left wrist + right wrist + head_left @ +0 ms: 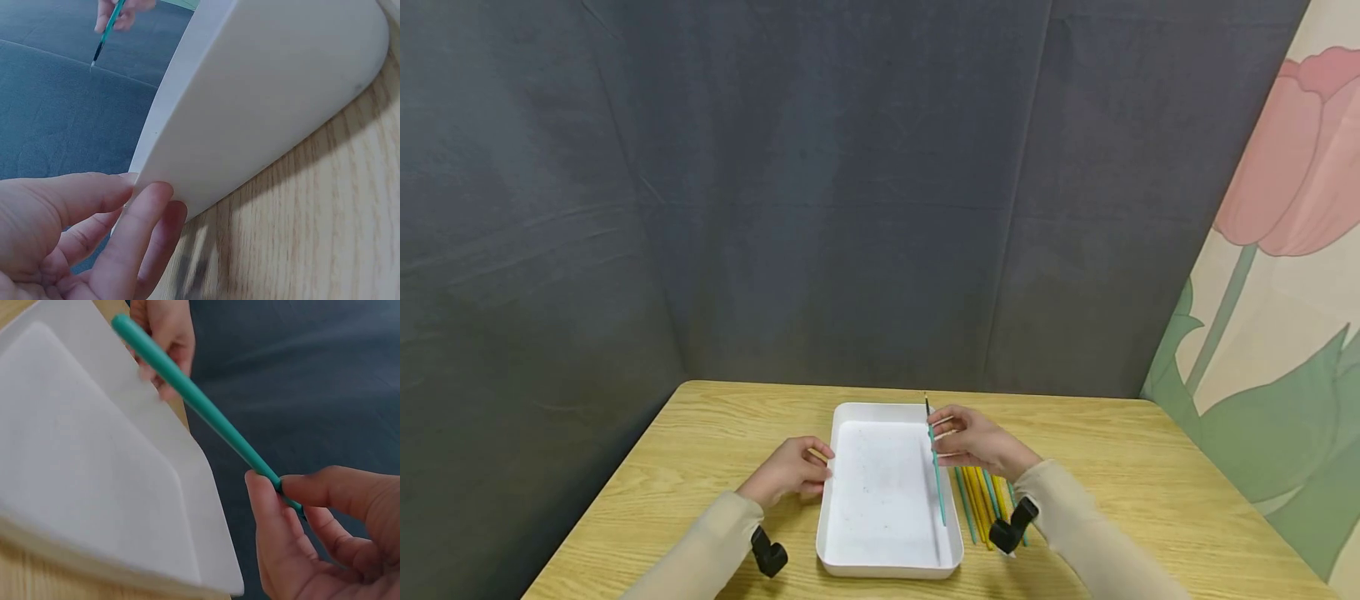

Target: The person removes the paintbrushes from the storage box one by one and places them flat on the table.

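A white rectangular tray [883, 500] lies lengthwise on the wooden table, with only small specks on its floor. At its left side, my left hand [793, 468] pinches the rim; the left wrist view shows the thumb at the top edge and fingertips against the outer wall [250, 94]. Over the tray's right side, my right hand [973, 440] holds a green paintbrush [938, 487] between thumb and fingers. Its dark bristle end points away from me, and the rounded handle end [128, 328] slants back over the tray.
Beside the tray on the right lie several yellow and green sticks [973, 500], partly covered by my right wrist and its black wrist camera [1013, 525]. A dark curtain [850, 208] hangs behind the table [737, 417]. On the right stands a wall with a painted tulip [1285, 167].
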`<move>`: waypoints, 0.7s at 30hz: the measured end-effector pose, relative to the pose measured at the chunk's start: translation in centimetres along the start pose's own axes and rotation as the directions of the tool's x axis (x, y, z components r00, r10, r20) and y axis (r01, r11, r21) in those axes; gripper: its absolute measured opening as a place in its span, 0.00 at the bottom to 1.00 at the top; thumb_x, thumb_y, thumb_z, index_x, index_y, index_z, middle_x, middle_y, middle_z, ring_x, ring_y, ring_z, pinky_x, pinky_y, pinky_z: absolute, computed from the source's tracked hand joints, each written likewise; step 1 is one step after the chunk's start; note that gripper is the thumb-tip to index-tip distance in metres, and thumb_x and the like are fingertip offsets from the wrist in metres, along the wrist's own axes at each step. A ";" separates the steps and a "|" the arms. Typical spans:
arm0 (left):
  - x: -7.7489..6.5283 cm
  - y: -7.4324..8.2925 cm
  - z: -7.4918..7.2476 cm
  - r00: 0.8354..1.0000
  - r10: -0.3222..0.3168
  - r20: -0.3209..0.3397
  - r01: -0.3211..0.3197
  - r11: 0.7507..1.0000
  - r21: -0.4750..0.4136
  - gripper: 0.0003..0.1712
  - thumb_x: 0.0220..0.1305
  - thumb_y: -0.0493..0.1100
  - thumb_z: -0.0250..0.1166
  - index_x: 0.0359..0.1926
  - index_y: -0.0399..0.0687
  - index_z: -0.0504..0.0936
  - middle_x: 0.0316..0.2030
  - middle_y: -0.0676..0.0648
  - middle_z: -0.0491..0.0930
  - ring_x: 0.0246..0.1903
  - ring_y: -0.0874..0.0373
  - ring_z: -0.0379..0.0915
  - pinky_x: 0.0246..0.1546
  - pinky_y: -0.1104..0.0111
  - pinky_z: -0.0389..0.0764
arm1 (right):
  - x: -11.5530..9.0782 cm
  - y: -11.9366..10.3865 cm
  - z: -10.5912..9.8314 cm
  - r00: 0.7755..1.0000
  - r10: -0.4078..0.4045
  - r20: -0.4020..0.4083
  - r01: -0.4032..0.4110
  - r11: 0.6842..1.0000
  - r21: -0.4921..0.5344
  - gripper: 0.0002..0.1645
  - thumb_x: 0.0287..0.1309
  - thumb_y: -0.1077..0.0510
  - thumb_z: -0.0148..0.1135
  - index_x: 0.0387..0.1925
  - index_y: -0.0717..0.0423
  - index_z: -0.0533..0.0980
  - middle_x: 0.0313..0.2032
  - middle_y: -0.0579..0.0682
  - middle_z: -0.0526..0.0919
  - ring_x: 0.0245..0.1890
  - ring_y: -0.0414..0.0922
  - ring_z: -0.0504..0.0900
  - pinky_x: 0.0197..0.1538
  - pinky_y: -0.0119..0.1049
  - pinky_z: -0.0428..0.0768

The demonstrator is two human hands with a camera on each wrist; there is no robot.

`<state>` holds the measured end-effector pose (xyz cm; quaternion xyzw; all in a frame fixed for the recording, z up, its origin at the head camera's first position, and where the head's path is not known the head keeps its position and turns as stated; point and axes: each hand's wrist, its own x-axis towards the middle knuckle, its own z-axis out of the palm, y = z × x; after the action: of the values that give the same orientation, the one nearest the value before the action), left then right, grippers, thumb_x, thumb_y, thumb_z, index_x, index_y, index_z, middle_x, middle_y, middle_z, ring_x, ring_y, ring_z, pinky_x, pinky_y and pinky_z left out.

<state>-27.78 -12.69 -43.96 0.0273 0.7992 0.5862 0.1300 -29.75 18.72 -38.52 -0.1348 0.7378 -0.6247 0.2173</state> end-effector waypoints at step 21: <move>-0.1 -0.3 0.0 1.000 0.015 0.007 -0.015 1.000 0.007 0.16 0.58 0.29 0.65 0.48 0.31 0.74 0.33 0.41 0.74 0.27 0.56 0.76 0.29 0.67 0.83 | -3.3 3.4 -7.3 0.987 0.096 -0.128 -0.106 0.992 -0.071 0.25 0.62 0.69 0.56 0.59 0.70 0.62 0.42 0.53 0.73 0.33 0.41 0.80 0.40 0.37 0.84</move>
<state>-27.64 -12.83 -44.16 0.0356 0.8005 0.5843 0.1284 -30.24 27.17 -40.46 -0.0665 0.7796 -0.5907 0.1972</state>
